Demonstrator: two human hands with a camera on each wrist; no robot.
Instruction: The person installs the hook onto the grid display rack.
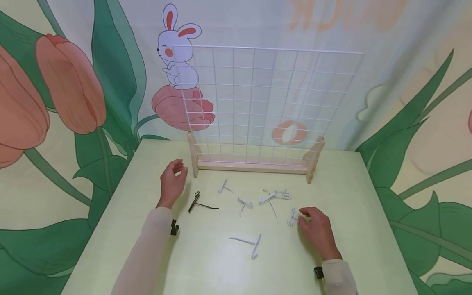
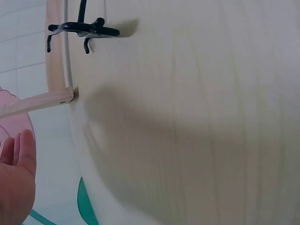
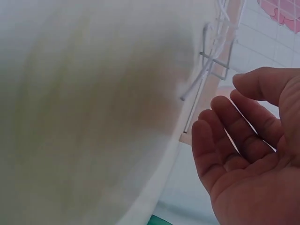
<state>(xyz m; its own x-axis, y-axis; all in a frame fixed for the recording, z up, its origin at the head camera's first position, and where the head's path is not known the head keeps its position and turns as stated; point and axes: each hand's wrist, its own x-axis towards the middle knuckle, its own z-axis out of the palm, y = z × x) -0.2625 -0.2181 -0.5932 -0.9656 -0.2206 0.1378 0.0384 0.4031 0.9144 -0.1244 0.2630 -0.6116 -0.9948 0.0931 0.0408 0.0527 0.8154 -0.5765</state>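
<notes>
- The place reads as a small indoor tabletop set-up, walled in by decorated sheeting; whether it belongs to a home, a studio or a shop cannot be told.
- A pale yellow-green table (image 1: 280,270) with faint wood-like grain fills the middle and meets the backdrop (image 1: 236,20) at its far edge.
- That backdrop has soft folds, like hung cloth, and carries large cartoon prints: coral tulips (image 1: 71,84), green leaves (image 1: 450,227), a white rabbit (image 1: 180,55) and pale orange lettering (image 1: 343,14).
- A white wire grid (image 1: 269,88) in a wooden stand (image 1: 252,167), with loose white hooks (image 1: 245,240) before it, resembles a countertop display rack.
</notes>
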